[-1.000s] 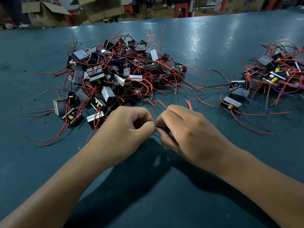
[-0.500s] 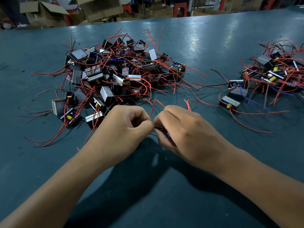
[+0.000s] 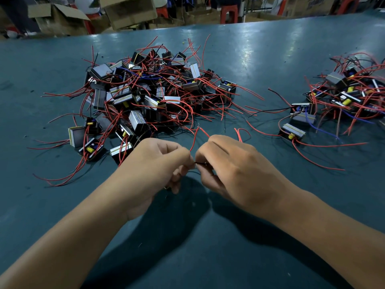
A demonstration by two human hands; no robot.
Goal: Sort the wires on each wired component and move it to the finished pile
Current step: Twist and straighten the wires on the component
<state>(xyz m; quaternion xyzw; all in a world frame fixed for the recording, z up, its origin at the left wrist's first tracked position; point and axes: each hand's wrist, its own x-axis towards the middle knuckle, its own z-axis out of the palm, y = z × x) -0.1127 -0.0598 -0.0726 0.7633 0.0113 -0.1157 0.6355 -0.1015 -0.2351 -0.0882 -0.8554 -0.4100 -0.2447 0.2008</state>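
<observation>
Your left hand (image 3: pixel 158 163) and right hand (image 3: pixel 231 163) still meet knuckle to knuckle, both pinching 1 black wire (image 3: pixel 200 163) — red wires (image 3: pixel 194 140) now rise higher between them. Unsorted pile (image 3: pixel 150 94) left, finished pile (image 3: pixel 343 97) right — neither has shifted.

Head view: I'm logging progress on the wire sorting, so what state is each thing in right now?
Left hand: curled, pinching a black wire.
Right hand: curled, pinching the same wire.
Red wires: sticking up between the hands.
Big pile: tangled, on the table.
Small pile: at right, tangled too.
</observation>
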